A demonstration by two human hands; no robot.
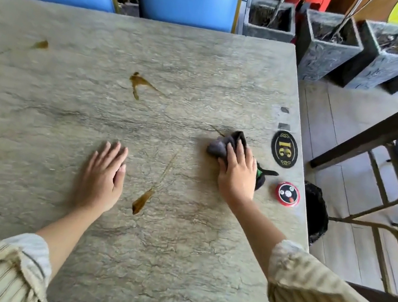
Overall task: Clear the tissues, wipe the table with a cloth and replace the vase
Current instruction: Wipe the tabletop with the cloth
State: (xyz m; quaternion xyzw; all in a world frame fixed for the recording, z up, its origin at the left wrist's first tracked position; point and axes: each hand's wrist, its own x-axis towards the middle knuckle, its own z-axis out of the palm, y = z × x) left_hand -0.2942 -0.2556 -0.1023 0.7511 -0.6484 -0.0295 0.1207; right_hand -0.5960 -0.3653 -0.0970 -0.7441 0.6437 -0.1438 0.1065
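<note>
On the stained table (125, 256), right hand (236, 176), fingers together, presses the cloth (222, 145); left hand (102, 177) flat, fingers straight; wiping looks underway, next toward the ten-o'clock spill (139, 82).

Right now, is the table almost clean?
Not yet. No tissues show on the table, so that part looks done. The right hand presses a dark cloth near the edge. Brown spills still need wiping, and no vase is in view to put back.
</note>
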